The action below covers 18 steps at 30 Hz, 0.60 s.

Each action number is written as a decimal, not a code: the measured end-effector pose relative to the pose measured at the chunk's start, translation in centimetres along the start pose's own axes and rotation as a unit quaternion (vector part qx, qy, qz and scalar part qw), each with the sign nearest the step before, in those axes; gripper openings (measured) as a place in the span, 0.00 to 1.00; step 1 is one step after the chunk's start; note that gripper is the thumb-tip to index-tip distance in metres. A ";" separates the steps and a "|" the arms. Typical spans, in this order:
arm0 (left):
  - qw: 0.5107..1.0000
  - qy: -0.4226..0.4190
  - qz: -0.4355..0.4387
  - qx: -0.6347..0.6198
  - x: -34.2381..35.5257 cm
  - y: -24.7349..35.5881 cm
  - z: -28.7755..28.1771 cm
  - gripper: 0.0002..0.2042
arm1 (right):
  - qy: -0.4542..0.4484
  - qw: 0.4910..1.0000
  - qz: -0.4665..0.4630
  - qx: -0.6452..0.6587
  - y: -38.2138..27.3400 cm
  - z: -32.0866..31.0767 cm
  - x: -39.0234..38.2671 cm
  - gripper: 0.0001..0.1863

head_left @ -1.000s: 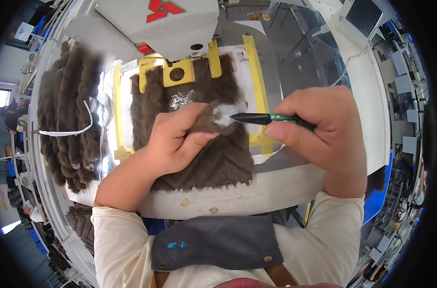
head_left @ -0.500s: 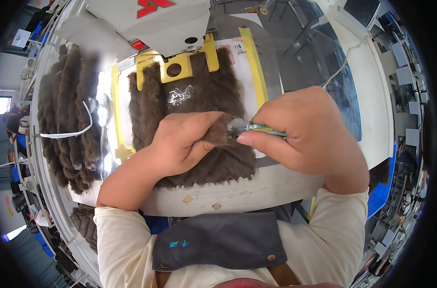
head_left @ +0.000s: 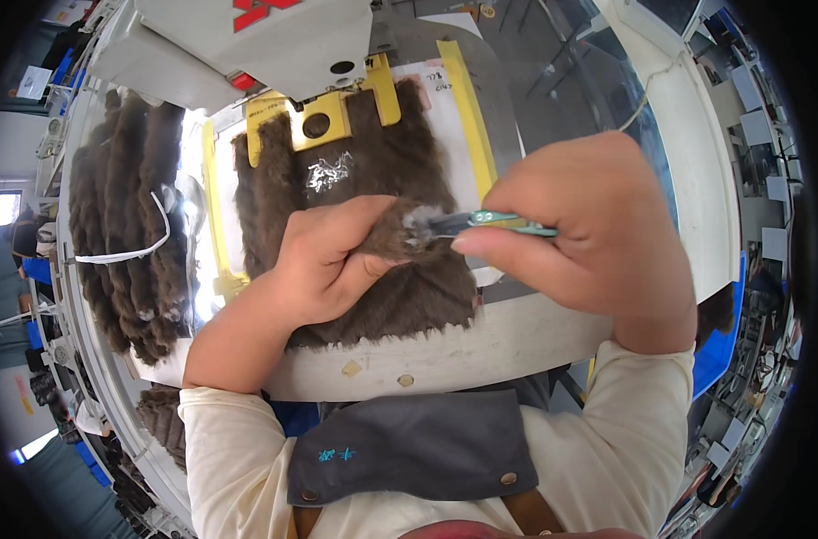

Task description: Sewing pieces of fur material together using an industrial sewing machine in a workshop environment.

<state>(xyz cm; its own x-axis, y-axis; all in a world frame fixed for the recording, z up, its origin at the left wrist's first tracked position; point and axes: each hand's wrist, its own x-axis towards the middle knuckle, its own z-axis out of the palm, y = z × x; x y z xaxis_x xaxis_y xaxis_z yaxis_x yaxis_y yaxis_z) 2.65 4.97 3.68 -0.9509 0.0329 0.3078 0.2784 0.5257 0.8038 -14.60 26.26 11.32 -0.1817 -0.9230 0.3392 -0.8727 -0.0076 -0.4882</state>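
Observation:
My left hand (head_left: 324, 260) is closed on a small tuft of brown fur (head_left: 391, 229), showing pale fluff at its right end. My right hand (head_left: 589, 225) grips a dark-bladed tool with a green handle (head_left: 508, 220), its blade at the fluff. Both are over a larger brown fur piece (head_left: 382, 305) with a jagged front edge. Shiny silvery bits (head_left: 326, 169) sit near that piece's middle, and a yellow plate with prongs (head_left: 387, 99) lies across its back part.
A white machine head (head_left: 283, 45) stands over the back. Bundled brown fur strips (head_left: 122, 225) with a white band lie left. Yellow tape (head_left: 467, 117) borders a white sheet. A blue bin (head_left: 719, 350) is at right, beside the table's pale front edge (head_left: 436, 359).
My right hand and tool have shifted left and turned; the blade now reaches further into the fluff. Both hands dipped, then rose slightly. The view has shifted a little.

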 end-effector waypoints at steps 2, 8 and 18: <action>1.000 0.004 0.016 0.012 0.1 -0.1 0.3 0.18 | -0.013 1.000 -0.003 -0.003 0.0 0.6 0.1 0.12; 0.999 0.006 0.031 0.020 0.3 0.0 0.3 0.19 | -0.031 0.998 -0.012 -0.046 -0.3 0.7 0.1 0.12; 1.000 -0.004 0.002 -0.012 0.1 0.2 0.2 0.20 | 0.043 0.998 -0.046 -0.026 0.4 0.1 0.1 0.14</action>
<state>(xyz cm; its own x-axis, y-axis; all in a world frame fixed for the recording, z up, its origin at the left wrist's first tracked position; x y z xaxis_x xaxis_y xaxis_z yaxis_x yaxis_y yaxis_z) 2.61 5.23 3.74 -0.9509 0.0406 0.3067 0.2845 0.5045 0.8152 -14.89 26.11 11.09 -0.1355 -0.8833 0.4488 -0.9098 -0.0684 -0.4094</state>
